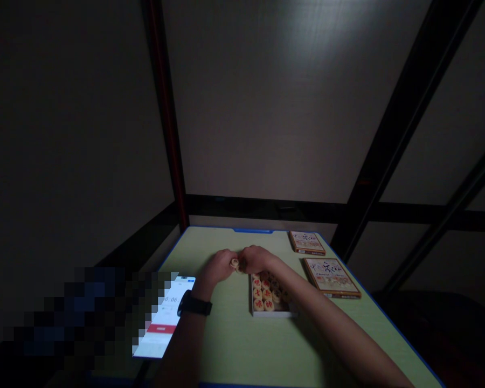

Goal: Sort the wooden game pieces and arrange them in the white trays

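My left hand (pixel 219 265), with a dark watch on its wrist, is closed with a round wooden Chinese chess piece (pixel 234 263) at its fingertips. Right beside it, my right hand (pixel 256 259) is curled with its fingers bent down by the same spot; what they hold, if anything, is hidden. Below my right hand stands an open white-edged box (pixel 252 302) with several round chess pieces in rows, many marked in red characters. My right forearm covers the box's right side.
Two flat printed Chinese chess boxes lie at the right: a farther one (pixel 307 243) and a nearer one (pixel 331 277). A lit phone (pixel 164 318) showing a timer is at the left by my wrist. The pale green table (pixel 230 339) has a blue edge, with a wall behind it.
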Demonstrator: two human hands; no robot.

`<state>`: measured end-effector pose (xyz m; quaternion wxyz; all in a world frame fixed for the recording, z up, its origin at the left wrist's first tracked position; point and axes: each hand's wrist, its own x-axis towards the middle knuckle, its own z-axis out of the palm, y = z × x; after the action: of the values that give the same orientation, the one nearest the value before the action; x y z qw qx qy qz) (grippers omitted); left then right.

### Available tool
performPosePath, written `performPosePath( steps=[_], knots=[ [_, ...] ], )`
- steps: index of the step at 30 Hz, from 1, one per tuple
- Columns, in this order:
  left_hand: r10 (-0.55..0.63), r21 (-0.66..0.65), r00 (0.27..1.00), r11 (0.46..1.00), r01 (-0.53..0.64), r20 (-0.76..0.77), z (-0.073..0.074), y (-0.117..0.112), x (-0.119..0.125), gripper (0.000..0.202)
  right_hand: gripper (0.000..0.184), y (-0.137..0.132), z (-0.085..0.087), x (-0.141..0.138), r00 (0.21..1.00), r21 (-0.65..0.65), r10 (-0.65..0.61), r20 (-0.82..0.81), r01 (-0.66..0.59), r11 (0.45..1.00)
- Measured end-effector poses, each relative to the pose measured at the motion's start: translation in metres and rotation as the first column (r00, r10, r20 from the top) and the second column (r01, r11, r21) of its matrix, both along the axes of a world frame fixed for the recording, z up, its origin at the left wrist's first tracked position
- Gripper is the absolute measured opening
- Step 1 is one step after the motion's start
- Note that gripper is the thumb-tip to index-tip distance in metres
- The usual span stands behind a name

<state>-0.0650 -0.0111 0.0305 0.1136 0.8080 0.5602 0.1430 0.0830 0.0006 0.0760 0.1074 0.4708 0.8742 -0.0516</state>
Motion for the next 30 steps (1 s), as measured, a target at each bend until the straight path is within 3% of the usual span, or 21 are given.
performPosePath(
  steps=[8,17,23,30],
  knots=[
    [0.056,0.018,0.998,0.998,-0.055,-0.034,-0.002,-0.002,0.003,0.023,0.028,0.002,-0.002,0.003,0.999,0.006,0.039,-0.011,-0.039,0.999],
    [0.289,0.121,0.957,0.95,-0.29,0.026,0.007,0.003,0.0,0.027,0.023,0.003,-0.014,0.004,0.975,0.098,0.169,-0.143,-0.156,0.983],
    [0.301,0.154,0.952,0.939,-0.306,0.057,0.004,0.004,-0.001,0.022,0.022,-0.002,-0.022,-0.001,0.96,0.129,0.239,-0.144,-0.222,0.967],
    [0.289,0.143,0.951,0.942,-0.304,0.112,0.009,0.003,0.002,0.016,0.028,-0.002,-0.026,0.004,0.976,0.15,0.165,-0.139,-0.144,0.978]
  ],
)
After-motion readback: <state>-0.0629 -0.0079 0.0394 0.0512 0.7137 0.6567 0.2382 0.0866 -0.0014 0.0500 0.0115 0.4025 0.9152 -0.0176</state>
